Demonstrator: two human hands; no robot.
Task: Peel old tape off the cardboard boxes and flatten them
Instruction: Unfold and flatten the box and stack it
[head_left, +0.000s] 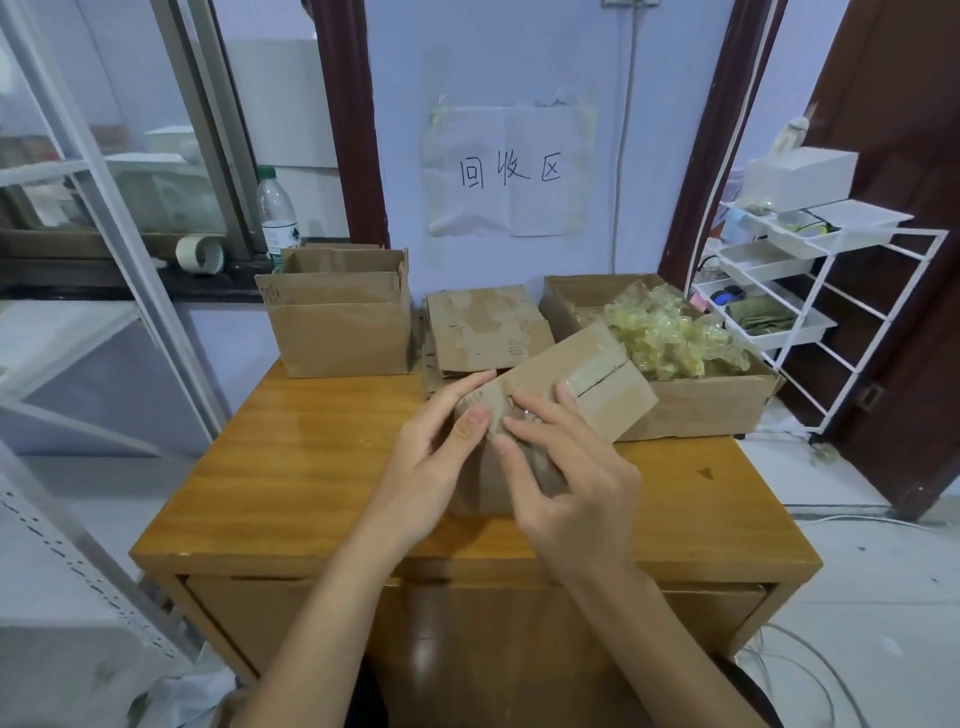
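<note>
A small closed cardboard box (582, 384) sits tilted on the wooden table (291, 467), clear tape along its top seam. My left hand (431, 467) grips its near left corner, thumb on the near face. My right hand (566, 483) rests on the near edge, fingertips picking at a bit of clear tape (522, 413). Behind it lies a stack of flattened boxes (483, 327). To the right, an open carton (701, 405) holds a heap of crumpled yellowish peeled tape (665, 332).
An open cardboard box (337, 317) stands at the table's back left. A water bottle (278, 218) and a tape roll (200, 254) sit on the window sill. A white tray rack (789, 280) stands right of the table. A paper sign (511, 171) hangs on the wall.
</note>
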